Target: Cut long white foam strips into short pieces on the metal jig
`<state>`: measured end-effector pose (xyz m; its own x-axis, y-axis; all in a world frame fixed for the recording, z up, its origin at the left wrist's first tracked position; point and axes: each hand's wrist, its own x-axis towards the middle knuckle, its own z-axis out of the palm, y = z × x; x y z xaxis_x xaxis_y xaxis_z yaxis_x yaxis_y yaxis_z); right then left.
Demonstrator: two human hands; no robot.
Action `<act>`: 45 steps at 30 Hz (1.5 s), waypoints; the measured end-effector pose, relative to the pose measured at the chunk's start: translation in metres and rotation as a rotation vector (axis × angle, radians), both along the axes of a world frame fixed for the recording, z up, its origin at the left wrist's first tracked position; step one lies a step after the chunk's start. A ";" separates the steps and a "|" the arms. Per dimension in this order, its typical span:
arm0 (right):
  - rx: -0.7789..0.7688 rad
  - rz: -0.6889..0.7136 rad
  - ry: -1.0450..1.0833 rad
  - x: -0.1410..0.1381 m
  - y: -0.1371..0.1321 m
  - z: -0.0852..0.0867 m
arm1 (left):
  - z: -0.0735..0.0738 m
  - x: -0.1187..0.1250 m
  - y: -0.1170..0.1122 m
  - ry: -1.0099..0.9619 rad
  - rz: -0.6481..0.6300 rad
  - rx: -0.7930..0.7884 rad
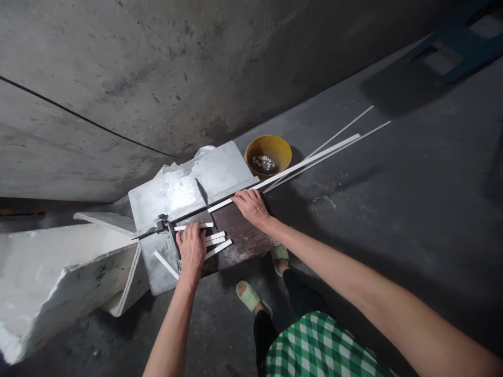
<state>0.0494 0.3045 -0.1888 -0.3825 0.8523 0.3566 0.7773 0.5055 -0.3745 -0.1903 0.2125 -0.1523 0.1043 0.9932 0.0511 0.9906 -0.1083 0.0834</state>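
A thin blade (201, 191) stands up through a metal-topped saw table (220, 162). My right hand (251, 208) is closed over a long white strip (310, 162), which lies along the straight metal fence with its near end close to the blade. My left hand (192, 245) has its fingers curled down over a short white strip (206, 225) on the dark sliding board (243, 230). Several more cut pieces (216, 241) lie beside that hand, partly hidden under it. Another short piece (166, 264) rests at the table's front left.
A yellow bowl (279, 152) with small white bits stands on the floor behind the table. Two thinner strips (346, 127) stretch right. White foam boards (90, 262) lean at left. A cable (94, 123) crosses the wall; a blue stool (459, 47) is far right.
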 end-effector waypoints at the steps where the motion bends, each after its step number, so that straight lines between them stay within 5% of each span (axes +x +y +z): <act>1: 0.001 0.007 -0.005 -0.004 0.000 0.000 | 0.003 0.002 -0.002 -0.008 0.011 -0.015; 8: -0.063 0.108 -0.029 -0.068 -0.007 0.003 | 0.014 0.008 -0.025 0.028 -0.156 -0.180; 14: -0.102 0.110 -0.043 -0.123 -0.011 0.003 | 0.006 0.007 -0.045 0.012 -0.171 -0.095; 18: -0.111 0.095 -0.027 -0.134 -0.014 0.002 | 0.005 -0.010 -0.043 -0.088 0.002 0.033; 22: -0.135 0.108 -0.019 -0.133 -0.014 0.004 | 0.002 -0.033 -0.020 -0.100 0.177 0.173; 30: -0.213 0.148 -0.040 -0.129 -0.019 0.018 | -0.005 -0.031 0.048 -0.085 0.129 0.071; 34: -0.222 0.173 -0.011 -0.111 -0.022 0.021 | -0.004 -0.024 0.055 -0.059 0.228 0.024; 41: -0.099 0.038 0.002 -0.024 -0.005 0.006 | -0.006 -0.020 0.053 -0.018 0.241 0.039; 45: -0.063 0.047 0.011 -0.017 0.012 -0.002 | -0.007 -0.023 0.061 0.001 0.229 0.042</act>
